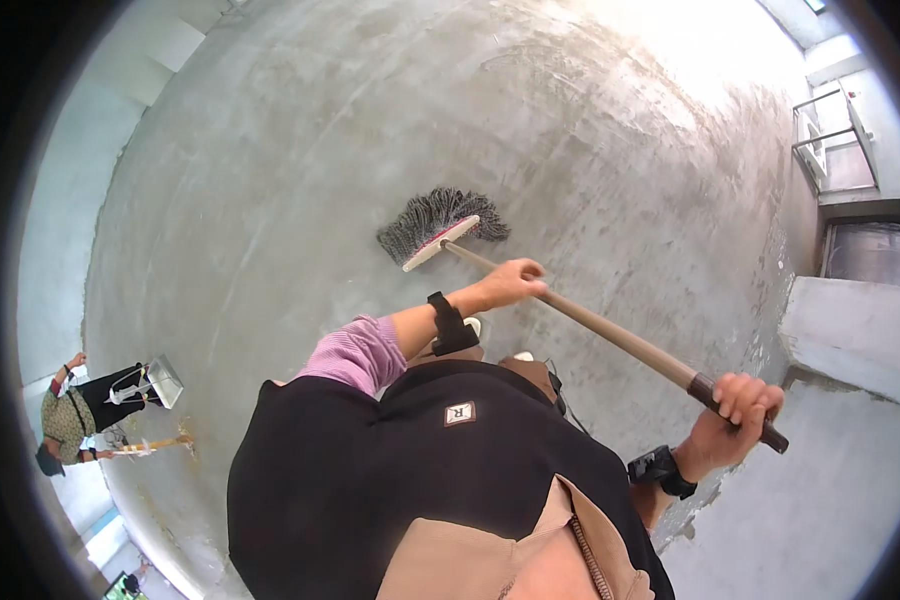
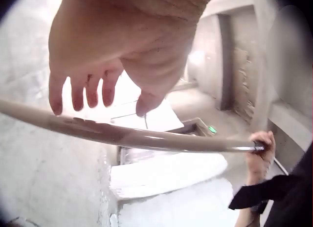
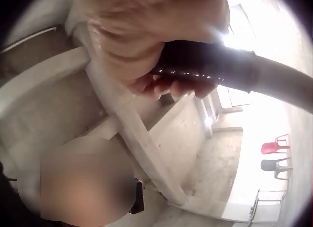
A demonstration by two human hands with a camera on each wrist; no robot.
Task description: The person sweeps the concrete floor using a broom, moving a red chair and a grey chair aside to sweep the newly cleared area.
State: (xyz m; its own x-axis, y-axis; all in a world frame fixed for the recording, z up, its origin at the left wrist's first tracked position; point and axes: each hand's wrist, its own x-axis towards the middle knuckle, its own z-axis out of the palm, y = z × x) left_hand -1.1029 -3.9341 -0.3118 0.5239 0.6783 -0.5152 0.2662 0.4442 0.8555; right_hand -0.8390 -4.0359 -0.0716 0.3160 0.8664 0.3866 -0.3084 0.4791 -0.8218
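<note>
Head view: fisheye, wide, looks steeply down from above the person onto the concrete floor (image 1: 270,180).
Left wrist view: close under the left hand (image 2: 112,46), faces along the broom handle (image 2: 146,136) toward the right hand (image 2: 260,151).
Right wrist view: very close under the right hand.
All three views share the broom handle.

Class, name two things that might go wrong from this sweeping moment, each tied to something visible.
1. The left hand lies open over the broom handle; only the right hand holds the dark grip, so the handle may twist or slip.
2. The concrete ledge stands near the grip end; a back stroke might knock it.
</note>
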